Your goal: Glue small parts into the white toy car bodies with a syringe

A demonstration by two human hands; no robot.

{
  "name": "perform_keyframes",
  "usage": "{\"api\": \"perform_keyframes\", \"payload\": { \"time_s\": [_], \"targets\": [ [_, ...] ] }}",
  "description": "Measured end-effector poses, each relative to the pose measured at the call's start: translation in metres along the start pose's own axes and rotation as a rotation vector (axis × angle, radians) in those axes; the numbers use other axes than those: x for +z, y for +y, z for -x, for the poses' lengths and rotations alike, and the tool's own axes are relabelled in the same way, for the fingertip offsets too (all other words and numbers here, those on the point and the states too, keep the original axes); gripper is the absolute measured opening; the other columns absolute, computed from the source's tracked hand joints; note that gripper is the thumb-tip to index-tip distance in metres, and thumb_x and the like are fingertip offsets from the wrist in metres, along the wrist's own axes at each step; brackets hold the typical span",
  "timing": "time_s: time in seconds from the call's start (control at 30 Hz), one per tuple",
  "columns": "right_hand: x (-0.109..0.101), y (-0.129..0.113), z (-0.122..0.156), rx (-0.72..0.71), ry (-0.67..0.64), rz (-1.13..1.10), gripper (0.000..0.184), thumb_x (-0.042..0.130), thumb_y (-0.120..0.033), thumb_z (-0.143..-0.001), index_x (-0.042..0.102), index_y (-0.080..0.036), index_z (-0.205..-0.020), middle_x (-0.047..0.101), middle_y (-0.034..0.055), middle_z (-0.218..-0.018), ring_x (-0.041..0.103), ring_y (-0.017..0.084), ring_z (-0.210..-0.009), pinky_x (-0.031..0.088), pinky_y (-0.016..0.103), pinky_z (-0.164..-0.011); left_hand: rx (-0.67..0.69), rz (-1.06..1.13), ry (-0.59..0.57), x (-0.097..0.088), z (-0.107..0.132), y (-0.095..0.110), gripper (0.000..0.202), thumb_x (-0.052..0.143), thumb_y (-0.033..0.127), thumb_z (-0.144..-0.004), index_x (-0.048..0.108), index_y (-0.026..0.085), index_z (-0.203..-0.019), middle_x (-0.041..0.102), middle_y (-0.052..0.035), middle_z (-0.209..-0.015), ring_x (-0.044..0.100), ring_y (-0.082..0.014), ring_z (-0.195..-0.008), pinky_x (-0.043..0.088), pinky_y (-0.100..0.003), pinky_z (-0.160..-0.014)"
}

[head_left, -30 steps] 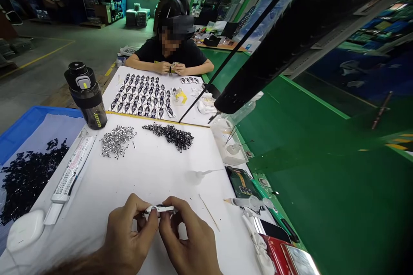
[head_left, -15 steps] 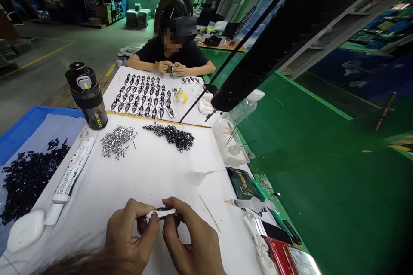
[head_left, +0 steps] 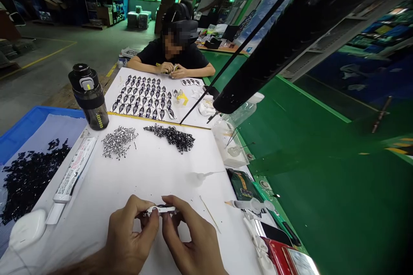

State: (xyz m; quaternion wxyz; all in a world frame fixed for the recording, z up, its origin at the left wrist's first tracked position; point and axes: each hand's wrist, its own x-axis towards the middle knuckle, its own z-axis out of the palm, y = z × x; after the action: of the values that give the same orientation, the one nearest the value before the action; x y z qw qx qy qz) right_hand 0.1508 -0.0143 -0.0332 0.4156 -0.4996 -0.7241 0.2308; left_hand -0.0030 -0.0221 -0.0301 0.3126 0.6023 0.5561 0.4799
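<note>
Low over the white tabletop (head_left: 129, 182), both hands pinch one small white part with a dark edge (head_left: 162, 209). My left hand (head_left: 132, 232) grips its left end between thumb and forefinger. On the right end, my right hand (head_left: 192, 236) closes thumb and forefinger the same way. The fingers cover much of the part, so its exact kind is not clear. To the right of my right hand lies a thin cotton swab (head_left: 209, 213). Ahead are a heap of small silver pins (head_left: 118, 142) and a pile of small black clips (head_left: 174, 136).
A dark bottle (head_left: 88, 96), a white tube (head_left: 74, 169) and a white case (head_left: 27, 228) stand at left, beside a blue tray (head_left: 41, 109) of black parts. A syringe (head_left: 250, 204) lies at right. Opposite, a co-worker (head_left: 176, 47) sits behind rows of leaf-shaped pieces (head_left: 143, 96).
The white part has tilted slightly in my fingers, showing more of its dark upper edge. Across the table, the co-worker's hands have drawn closer together. Another person now shows in the background.
</note>
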Motion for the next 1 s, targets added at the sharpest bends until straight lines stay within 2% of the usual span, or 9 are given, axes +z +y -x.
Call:
{"api": "perform_keyframes", "payload": {
  "time_s": [0.17, 0.4, 0.6, 0.77, 0.87, 1.0],
  "targets": [
    [0.0019, -0.0015, -0.0034, -0.029, 0.022, -0.001, 0.018, 0.053, -0.021, -0.094, 0.057, -0.025, -0.111, 0.061, -0.0088, -0.062, 0.058, 0.008, -0.048, 0.047, 0.015, -0.051, -0.025, 0.015, 0.004, 0.0014, 0.0008, -0.0012, 0.007, 0.059, 0.022, -0.09, 0.063, 0.021, -0.085, 0.069, 0.0036, -0.061, 0.062, -0.0107, -0.048, 0.052, -0.018, -0.046],
    [0.0013, -0.0098, -0.0051, 0.081, 0.0, -0.003, 0.012, 0.053, -0.026, -0.095, 0.06, -0.023, -0.105, 0.057, -0.0077, -0.058, 0.056, 0.009, -0.047, 0.043, 0.017, -0.045, -0.121, 0.064, -0.057, 0.0011, 0.0029, -0.0051, 0.011, 0.056, 0.027, -0.093, 0.06, 0.021, -0.084, 0.067, 0.0028, -0.06, 0.061, -0.0108, -0.047, 0.05, -0.018, -0.044],
    [-0.0024, -0.0041, -0.0065, -0.009, -0.01, -0.025, 0.019, 0.053, -0.021, -0.094, 0.059, -0.025, -0.112, 0.061, -0.0076, -0.062, 0.059, 0.008, -0.05, 0.048, 0.015, -0.051, -0.138, 0.082, -0.031, 0.0007, 0.0018, -0.001, 0.009, 0.058, 0.026, -0.09, 0.062, 0.022, -0.083, 0.066, 0.0027, -0.06, 0.061, -0.0118, -0.05, 0.051, -0.019, -0.045],
    [-0.0016, -0.0016, -0.0072, -0.039, -0.023, 0.002, 0.021, 0.051, -0.02, -0.095, 0.058, -0.024, -0.114, 0.061, -0.0076, -0.061, 0.059, 0.009, -0.048, 0.048, 0.016, -0.049, -0.188, 0.099, -0.047, 0.0012, 0.0002, -0.0016, 0.012, 0.059, 0.028, -0.091, 0.062, 0.022, -0.081, 0.068, 0.0023, -0.06, 0.063, -0.0125, -0.051, 0.052, -0.019, -0.046],
    [-0.0003, -0.0037, -0.0062, -0.041, -0.009, 0.023, 0.019, 0.051, -0.021, -0.095, 0.059, -0.022, -0.112, 0.059, -0.0078, -0.057, 0.057, 0.009, -0.045, 0.046, 0.017, -0.048, -0.169, 0.085, -0.045, 0.0016, 0.0001, -0.003, 0.012, 0.058, 0.028, -0.091, 0.062, 0.022, -0.083, 0.069, 0.0018, -0.061, 0.064, -0.0129, -0.052, 0.053, -0.02, -0.047],
    [-0.0013, -0.006, -0.0039, 0.049, -0.028, 0.04, 0.018, 0.05, -0.025, -0.096, 0.061, -0.022, -0.109, 0.06, -0.0064, -0.057, 0.058, 0.01, -0.048, 0.047, 0.019, -0.051, -0.113, 0.047, -0.026, 0.0014, 0.0012, -0.0036, 0.009, 0.058, 0.027, -0.092, 0.062, 0.022, -0.085, 0.069, 0.0023, -0.062, 0.064, -0.0126, -0.052, 0.052, -0.019, -0.047]
  ]
}}
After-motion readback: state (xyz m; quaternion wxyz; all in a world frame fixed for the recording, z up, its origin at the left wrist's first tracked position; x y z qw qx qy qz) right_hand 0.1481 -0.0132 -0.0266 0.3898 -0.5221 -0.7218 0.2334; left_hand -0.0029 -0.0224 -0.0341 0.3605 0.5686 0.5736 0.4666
